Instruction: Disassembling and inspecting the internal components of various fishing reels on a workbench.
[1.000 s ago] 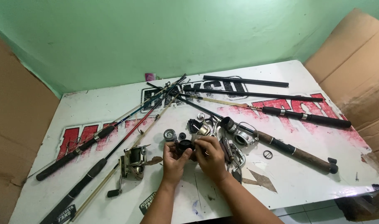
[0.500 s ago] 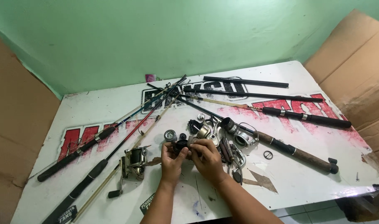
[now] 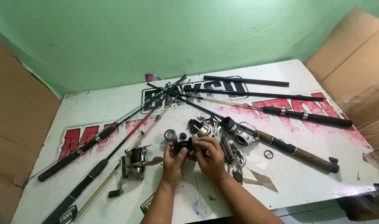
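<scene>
While both hands pinch it, small black reel part [image 3: 184, 145] sits just above white table [image 3: 305, 186].
Left hand [image 3: 173, 159] closed underneath, right hand [image 3: 211, 157] closed at its side; best keep it steady, low, clear of loose spools [image 3: 170, 134] and spinning reel [image 3: 133, 159].

Fishing rods [image 3: 305, 117] scattered on white table [image 3: 305, 186], spinning reel [image 3: 133, 159] left, cardboard sheets [image 3: 15, 132] both sides, green wall [image 3: 156, 37].

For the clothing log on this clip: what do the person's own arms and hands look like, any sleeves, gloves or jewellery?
Both forearms are bare up to the frame edge: no sleeves show. The left hand and right hand wear no gloves. No watch, ring or wristband is visible.
</scene>
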